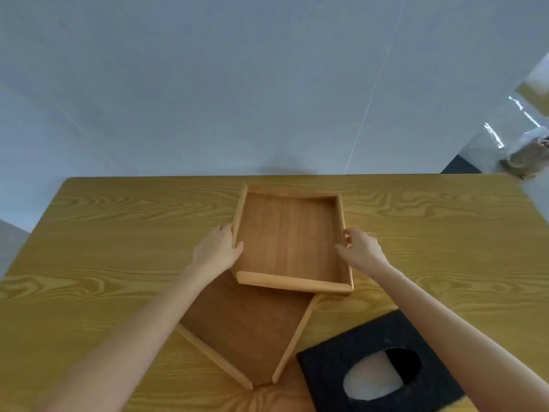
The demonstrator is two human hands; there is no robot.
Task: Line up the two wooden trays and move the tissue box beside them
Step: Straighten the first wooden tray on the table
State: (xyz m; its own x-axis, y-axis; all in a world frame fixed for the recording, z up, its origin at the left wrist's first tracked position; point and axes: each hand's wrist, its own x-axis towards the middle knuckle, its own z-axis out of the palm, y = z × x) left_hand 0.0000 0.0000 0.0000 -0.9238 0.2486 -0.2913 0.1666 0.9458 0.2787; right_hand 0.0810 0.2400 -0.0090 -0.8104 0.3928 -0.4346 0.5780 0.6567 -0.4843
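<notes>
A wooden tray (pixel 289 233) sits mid-table, its near edge overlapping a second wooden tray (pixel 246 328) that lies turned at an angle closer to me. My left hand (pixel 218 248) grips the upper tray's left rail. My right hand (pixel 361 248) grips its right rail. The tissue box (pixel 332 370), covered in black felt with an oval opening showing white tissue, stands at the near right, just right of the angled tray's corner and under my right forearm.
The wooden table (pixel 118 233) ends at a far edge against a grey-white wall (pixel 208 84). Beyond the table's far right corner lie clear plastic and a brownish object (pixel 525 159) on the floor.
</notes>
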